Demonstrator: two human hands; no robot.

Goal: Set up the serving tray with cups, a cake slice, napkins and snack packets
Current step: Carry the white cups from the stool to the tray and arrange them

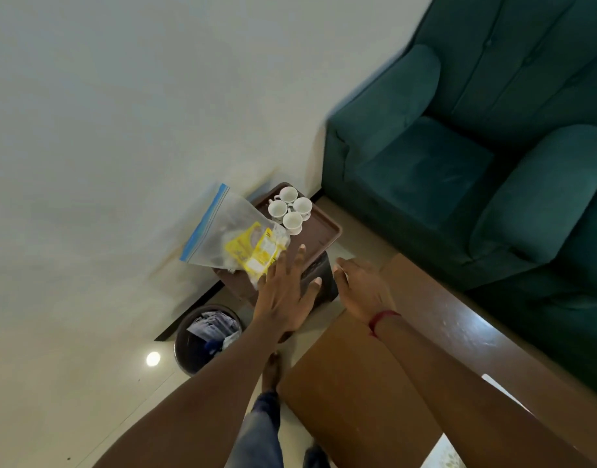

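A brown serving tray [320, 238] lies on a small dark stand by the wall. Several white cups [289, 209] stand clustered at its far end. A clear zip bag [222, 231] with a blue seal holds yellow snack packets [253, 251] and tilts up over the tray's near left part. My left hand [285, 292] is at the bag's lower end, index finger and thumb spread; the bag covers my outer fingers, which seem to hold it. My right hand [361, 288] hovers just right of the stand, fingers relaxed, apparently holding nothing.
A teal armchair [476, 146] stands right of the stand. A brown wooden table [374, 383] is under my right forearm. A dark waste bin [207, 336] with rubbish sits on the tiled floor, left of my foot [271, 369]. The wall is close behind.
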